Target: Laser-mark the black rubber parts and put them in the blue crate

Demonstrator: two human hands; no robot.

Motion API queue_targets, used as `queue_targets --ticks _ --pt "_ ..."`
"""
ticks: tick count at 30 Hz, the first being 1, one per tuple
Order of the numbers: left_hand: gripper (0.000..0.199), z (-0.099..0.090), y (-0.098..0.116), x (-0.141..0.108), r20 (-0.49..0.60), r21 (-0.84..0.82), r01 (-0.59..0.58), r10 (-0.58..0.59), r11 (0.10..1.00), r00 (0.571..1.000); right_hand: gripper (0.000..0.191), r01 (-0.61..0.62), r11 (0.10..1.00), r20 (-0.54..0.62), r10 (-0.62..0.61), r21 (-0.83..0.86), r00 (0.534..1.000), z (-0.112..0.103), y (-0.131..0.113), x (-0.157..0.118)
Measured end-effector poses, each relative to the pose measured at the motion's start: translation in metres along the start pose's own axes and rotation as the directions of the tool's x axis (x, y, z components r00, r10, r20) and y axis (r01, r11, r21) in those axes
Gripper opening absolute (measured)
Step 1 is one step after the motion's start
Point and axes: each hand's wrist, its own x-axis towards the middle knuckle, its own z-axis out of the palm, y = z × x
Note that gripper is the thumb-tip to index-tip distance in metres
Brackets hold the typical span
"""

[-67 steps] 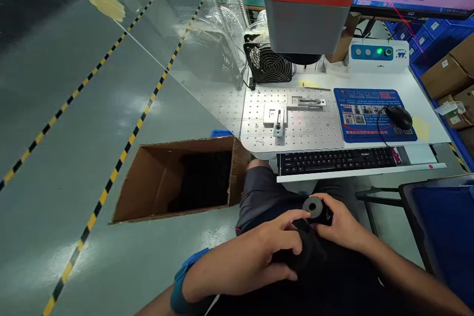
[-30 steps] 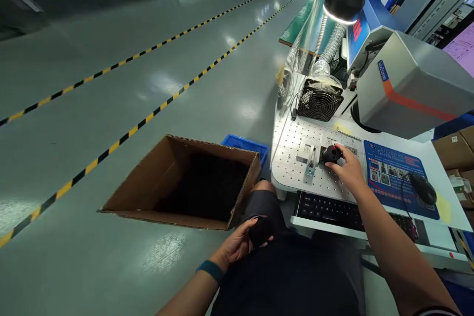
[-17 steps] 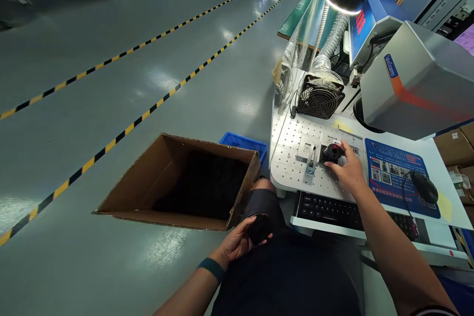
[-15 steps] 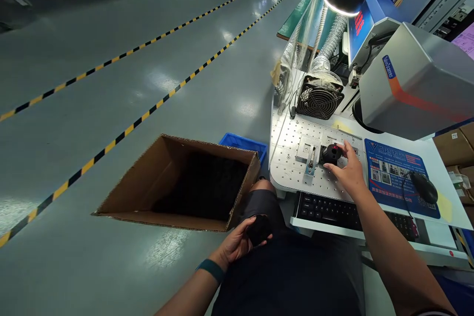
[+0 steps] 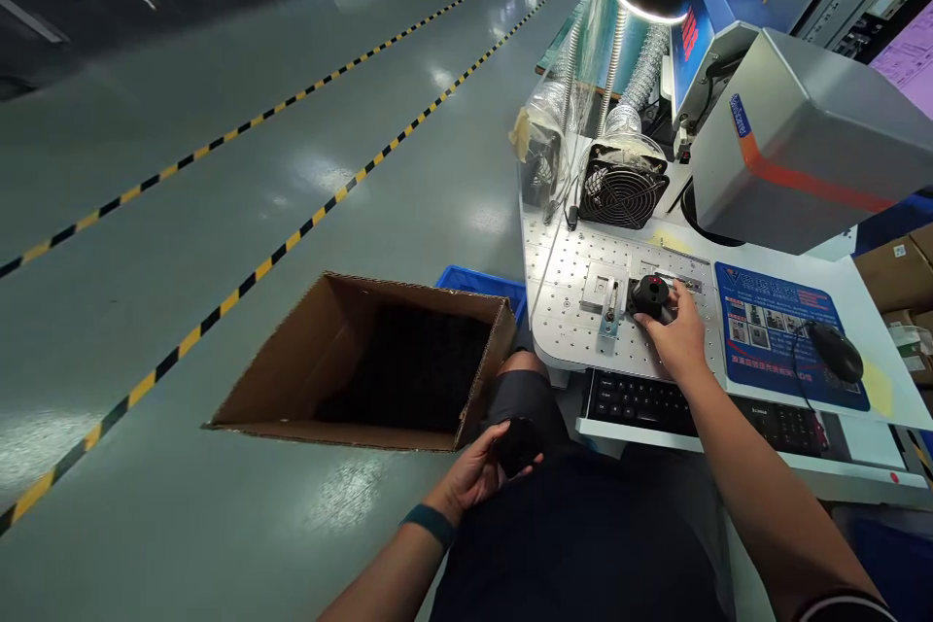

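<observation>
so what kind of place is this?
Most likely a factory floor, at a laser-marking station. Yellow-black hazard tape runs across the grey floor, a grey marking head overhangs a perforated fixture plate, and an open cardboard box of dark parts sits beside the seat.

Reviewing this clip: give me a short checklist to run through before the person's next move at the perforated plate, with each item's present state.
1. Round black part sits on the white perforated metal plate, against the metal fixture: ok.
2. Right hand touches the part: ok.
3. Red light spot lands on the part: ok.
4. Left hand grips a dark object on the lap: ok.
5. Part fully seated against the fixture: cannot tell.
6. Open brown cardboard box within the left hand's reach: ok.
</observation>
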Motion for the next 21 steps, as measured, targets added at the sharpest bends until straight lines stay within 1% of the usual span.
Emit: queue_targets --ticks 3,7,13,17,21 --pt "0.033 0.001 0.001 0.0 -0.018 0.018 -0.004 0.004 1.0 1.0 0.089 0.041 0.998 -0.02 -0.042 -0.049 0.999 0.003 0.001 0.001" --pt "0.03 0.004 0.001 -0.001 -0.072 0.034 0.006 -0.003 0.999 0.997 0.086 0.042 0.996 -0.014 -0.044 -0.083 0.999 0.003 0.0 0.001" --pt "0.039 0.005 -0.004 -0.002 -0.086 0.018 0.007 -0.006 1.0 0.996 0.089 0.064 0.996 -0.036 -0.066 -0.058 0.997 0.0 0.001 -0.006" --pt "0.039 0.006 -0.006 -0.005 -0.091 0.007 -0.011 0.011 1.0 0.996 0.081 0.055 0.997 -0.053 -0.058 -0.06 0.997 0.0 0.001 -0.009" --pt "0.044 0.009 -0.005 -0.009 -0.079 0.007 -0.012 0.012 1.0 0.997 0.073 0.027 0.998 -0.024 -0.029 -0.059 0.999 0.0 -0.003 -0.01"
